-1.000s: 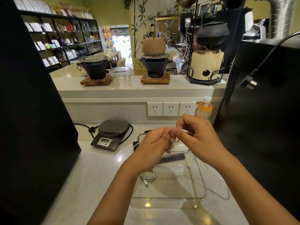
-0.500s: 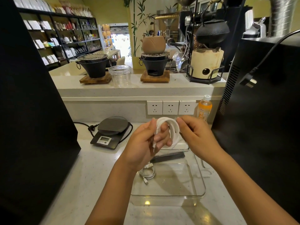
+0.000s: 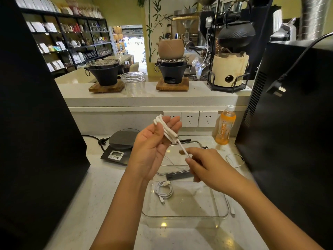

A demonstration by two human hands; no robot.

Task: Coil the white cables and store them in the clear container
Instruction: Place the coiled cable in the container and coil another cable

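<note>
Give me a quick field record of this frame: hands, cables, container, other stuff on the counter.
left hand: raised, palm up, holds a white cable bundle across its fingers
right hand: pinches the free end of that cable just below the bundle
coiled cable: already lying in the clear container, near its left side
loose cable: on the counter, right of the container, not coiled up
lid: clear, lying behind the container
scale: black, left of the lid
bottle: orange drink, upright by the wall sockets
</note>
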